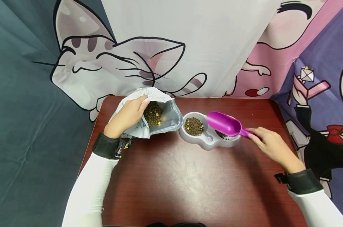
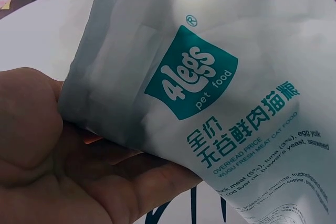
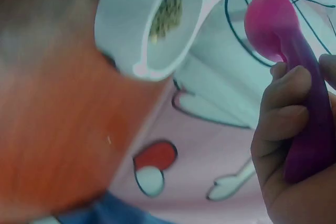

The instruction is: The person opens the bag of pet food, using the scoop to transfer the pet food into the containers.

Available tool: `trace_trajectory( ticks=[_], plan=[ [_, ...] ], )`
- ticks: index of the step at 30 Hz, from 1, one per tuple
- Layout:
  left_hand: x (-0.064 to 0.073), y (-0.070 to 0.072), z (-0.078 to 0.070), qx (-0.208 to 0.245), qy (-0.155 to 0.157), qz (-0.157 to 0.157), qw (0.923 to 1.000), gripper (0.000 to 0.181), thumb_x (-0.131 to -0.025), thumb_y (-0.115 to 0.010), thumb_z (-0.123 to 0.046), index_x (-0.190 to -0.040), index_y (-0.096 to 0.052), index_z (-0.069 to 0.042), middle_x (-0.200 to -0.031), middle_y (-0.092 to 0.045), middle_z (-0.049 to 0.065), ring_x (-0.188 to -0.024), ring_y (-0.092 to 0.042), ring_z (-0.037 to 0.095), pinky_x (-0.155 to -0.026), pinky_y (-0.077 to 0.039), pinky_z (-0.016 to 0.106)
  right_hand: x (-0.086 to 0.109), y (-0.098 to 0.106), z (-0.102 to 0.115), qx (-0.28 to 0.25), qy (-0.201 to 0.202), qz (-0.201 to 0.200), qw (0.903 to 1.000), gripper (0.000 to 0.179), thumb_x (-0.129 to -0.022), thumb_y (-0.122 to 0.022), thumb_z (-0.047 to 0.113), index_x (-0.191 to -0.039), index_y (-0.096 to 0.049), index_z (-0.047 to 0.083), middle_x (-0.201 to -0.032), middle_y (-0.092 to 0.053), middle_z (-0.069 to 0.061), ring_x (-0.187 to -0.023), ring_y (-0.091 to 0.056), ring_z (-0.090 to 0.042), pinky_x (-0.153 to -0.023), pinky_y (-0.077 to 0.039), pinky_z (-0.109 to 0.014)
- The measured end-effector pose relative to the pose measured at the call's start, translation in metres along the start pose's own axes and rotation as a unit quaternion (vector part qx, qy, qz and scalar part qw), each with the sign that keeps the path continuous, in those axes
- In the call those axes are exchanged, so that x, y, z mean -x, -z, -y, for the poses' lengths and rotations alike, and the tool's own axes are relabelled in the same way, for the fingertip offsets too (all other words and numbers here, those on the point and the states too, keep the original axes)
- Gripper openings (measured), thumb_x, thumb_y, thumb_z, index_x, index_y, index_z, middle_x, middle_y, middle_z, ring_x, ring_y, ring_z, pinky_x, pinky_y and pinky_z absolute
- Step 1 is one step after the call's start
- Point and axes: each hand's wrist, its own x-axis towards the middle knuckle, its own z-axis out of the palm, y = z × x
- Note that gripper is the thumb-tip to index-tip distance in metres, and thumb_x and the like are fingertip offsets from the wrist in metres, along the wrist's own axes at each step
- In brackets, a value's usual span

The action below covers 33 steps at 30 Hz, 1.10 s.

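My left hand (image 1: 131, 112) grips the rim of a pale cat food bag (image 1: 167, 113), which lies with its mouth towards me and brown kibble (image 1: 152, 114) inside. Teal lettering marks the bag (image 2: 262, 129) in the left wrist view, where some fingers go behind it. In my right hand (image 1: 273, 145) is the handle of a purple scoop (image 1: 223, 123), its visible hollow bare. The scoop hangs over the right side of a grey double pet bowl (image 1: 208, 143). Kibble (image 1: 194, 126) fills part of the left bowl; the right one, partly hidden by the scoop, holds a little (image 3: 167, 17).
The bag and bowl stand side by side near the back edge of a reddish-brown table (image 1: 188, 183). Behind it hangs a cloth (image 1: 211, 47) printed with cartoon cats. A black band (image 1: 302, 182) wraps each wrist.
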Motion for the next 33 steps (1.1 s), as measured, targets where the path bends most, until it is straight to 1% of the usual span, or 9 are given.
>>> trace_trajectory(
  ticks=[3,9,12,15,18,23,25,27,33],
  plan=[
    [0.001,0.000,0.000,0.001,0.003,-0.002,1.0000,0.045,-0.106,-0.039,-0.026,-0.141,-0.047,0.001,-0.139,-0.053,0.024,-0.130,-0.046,0.037,-0.110,-0.036,0.052,0.004,-0.015,0.003,-0.037,-0.008,0.005,0.9993,0.021,-0.096,-0.062,0.020,-0.111,-0.071,0.009,-0.085,-0.068,-0.001,-0.072,-0.053,-0.016,-0.060,-0.044,-0.038],
    [0.000,0.000,0.000,0.003,0.004,-0.001,1.0000,0.045,-0.106,-0.039,-0.026,-0.141,-0.047,0.001,-0.140,-0.053,0.024,-0.131,-0.044,0.037,-0.111,-0.035,0.052,0.011,-0.037,0.007,-0.099,-0.039,0.032,0.9938,0.020,-0.096,-0.061,0.023,-0.109,-0.071,0.011,-0.072,-0.059,0.000,-0.060,-0.049,-0.013,-0.049,-0.041,-0.027],
    [0.001,0.000,0.001,0.004,0.004,-0.002,1.0000,0.046,-0.106,-0.039,-0.026,-0.141,-0.047,0.002,-0.140,-0.053,0.024,-0.131,-0.044,0.037,-0.111,-0.035,0.052,0.015,-0.044,0.010,-0.124,-0.054,0.044,0.9899,0.021,-0.097,-0.060,0.026,-0.110,-0.071,0.014,-0.070,-0.057,0.001,-0.057,-0.049,-0.011,-0.047,-0.041,-0.026],
    [0.001,0.000,0.001,0.003,0.003,-0.005,1.0000,0.046,-0.106,-0.039,-0.027,-0.141,-0.047,0.002,-0.140,-0.053,0.024,-0.131,-0.045,0.037,-0.111,-0.035,0.052,0.019,-0.050,0.011,-0.138,-0.071,0.043,0.9870,0.021,-0.098,-0.059,0.028,-0.110,-0.070,0.015,-0.069,-0.056,0.002,-0.057,-0.049,-0.011,-0.048,-0.042,-0.027],
    [0.001,0.000,0.001,0.003,0.002,-0.005,1.0000,0.046,-0.106,-0.038,-0.027,-0.141,-0.047,0.001,-0.140,-0.053,0.025,-0.131,-0.045,0.037,-0.110,-0.036,0.052,0.025,-0.055,0.011,-0.153,-0.104,0.026,0.9824,0.024,-0.098,-0.058,0.030,-0.111,-0.069,0.014,-0.068,-0.056,0.000,-0.056,-0.050,-0.012,-0.046,-0.043,-0.026],
    [0.001,0.000,0.001,0.003,0.002,-0.002,1.0000,0.047,-0.106,-0.037,-0.027,-0.141,-0.046,0.002,-0.141,-0.052,0.025,-0.132,-0.044,0.037,-0.110,-0.035,0.053,0.038,-0.062,0.007,-0.181,-0.182,-0.031,0.9659,0.030,-0.098,-0.058,0.032,-0.116,-0.066,0.011,-0.067,-0.060,-0.008,-0.051,-0.052,-0.011,-0.042,-0.044,-0.024],
    [0.001,0.000,0.001,0.004,0.003,0.000,1.0000,0.047,-0.106,-0.038,-0.027,-0.142,-0.046,0.003,-0.141,-0.051,0.025,-0.132,-0.043,0.037,-0.111,-0.035,0.053,0.042,-0.065,0.005,-0.185,-0.212,-0.064,0.9575,0.032,-0.096,-0.060,0.031,-0.119,-0.065,0.009,-0.068,-0.060,-0.010,-0.050,-0.052,-0.009,-0.040,-0.044,-0.023],
    [0.001,0.000,0.002,0.005,0.004,0.002,1.0000,0.047,-0.106,-0.038,-0.027,-0.142,-0.046,0.003,-0.142,-0.051,0.025,-0.133,-0.042,0.038,-0.111,-0.034,0.053,0.046,-0.069,0.002,-0.197,-0.245,-0.100,0.9441,0.034,-0.095,-0.062,0.029,-0.122,-0.064,0.007,-0.067,-0.059,-0.008,-0.048,-0.051,-0.008,-0.039,-0.044,-0.021],
    [0.000,0.000,0.002,0.009,0.008,0.006,0.9999,0.049,-0.106,-0.038,-0.029,-0.142,-0.045,0.003,-0.142,-0.050,0.025,-0.133,-0.042,0.037,-0.111,-0.034,0.053,0.054,-0.085,-0.011,-0.234,-0.357,-0.189,0.8842,0.039,-0.094,-0.063,0.027,-0.127,-0.060,0.006,-0.061,-0.053,0.006,-0.045,-0.050,-0.002,-0.038,-0.041,-0.016]
  ],
)
